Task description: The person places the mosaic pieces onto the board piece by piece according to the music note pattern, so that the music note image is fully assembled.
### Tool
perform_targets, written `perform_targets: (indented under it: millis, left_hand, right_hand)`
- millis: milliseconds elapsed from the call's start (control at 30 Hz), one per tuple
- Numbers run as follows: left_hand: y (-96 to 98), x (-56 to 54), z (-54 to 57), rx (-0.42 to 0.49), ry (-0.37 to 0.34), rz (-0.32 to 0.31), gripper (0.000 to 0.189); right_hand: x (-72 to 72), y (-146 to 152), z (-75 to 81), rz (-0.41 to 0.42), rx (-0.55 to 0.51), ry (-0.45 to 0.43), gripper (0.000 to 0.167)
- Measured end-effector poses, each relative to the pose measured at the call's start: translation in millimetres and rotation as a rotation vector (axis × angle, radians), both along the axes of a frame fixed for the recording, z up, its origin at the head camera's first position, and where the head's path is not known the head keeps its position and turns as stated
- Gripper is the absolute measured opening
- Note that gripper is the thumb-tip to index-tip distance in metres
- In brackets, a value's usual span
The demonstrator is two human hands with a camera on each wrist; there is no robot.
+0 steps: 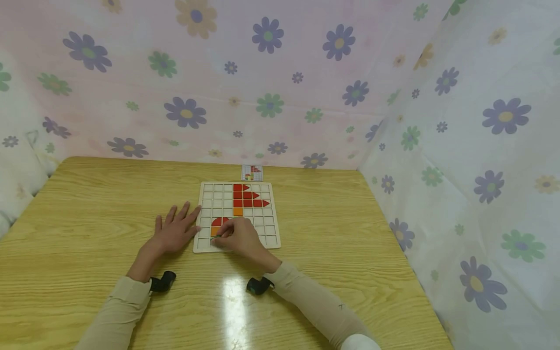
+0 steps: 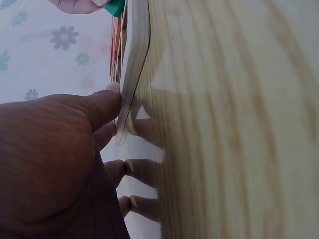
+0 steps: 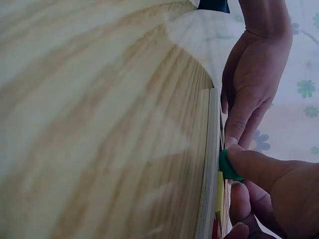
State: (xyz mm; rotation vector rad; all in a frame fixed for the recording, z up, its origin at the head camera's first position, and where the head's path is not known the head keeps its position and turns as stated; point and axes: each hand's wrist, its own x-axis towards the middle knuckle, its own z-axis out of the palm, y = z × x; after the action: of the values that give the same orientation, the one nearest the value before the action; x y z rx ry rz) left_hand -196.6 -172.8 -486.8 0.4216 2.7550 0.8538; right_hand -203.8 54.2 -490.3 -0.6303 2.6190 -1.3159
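A square wooden grid board [image 1: 206, 211] lies on the table. Red pieces [image 1: 238, 195], some square and some pointed, fill cells at its top. An orange square [image 1: 237, 212] sits below them, and rounded red pieces [image 1: 217, 222] lie further down, over another orange piece [image 1: 215, 231]. My right hand [image 1: 241, 237] pinches a small green piece [image 3: 229, 167] between thumb and finger over the lower left cells. Its full shape is hidden by the fingers. With fingers spread, my left hand [image 1: 174, 232] rests at the board's left edge, thumb touching it. A yellow piece [image 3: 219, 189] shows near the board's edge.
A small printed pattern card [image 1: 252, 173] lies just beyond the board's far edge. Black wrist devices [image 1: 164, 281] sit by both sleeves. Flowered cloth [image 1: 268, 73] rises behind the wood-grain table [image 1: 332, 233] and along its sides.
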Motion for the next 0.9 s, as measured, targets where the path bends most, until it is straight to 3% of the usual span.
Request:
perform_targets:
  millis: [367, 900]
  left_hand:
    - [-0.9, -0.9, -2.0, 0.005, 0.003, -0.002, 0.065]
    - [-1.6, -1.9, -3.4, 0.014, -0.006, -0.009, 0.065]
  right_hand:
    - [-2.1, -1.9, -1.9, 0.015, 0.076, 0.1, 0.019]
    - [-1.7, 0.2, -1.7, 0.046, 0.085, 0.081, 0.016]
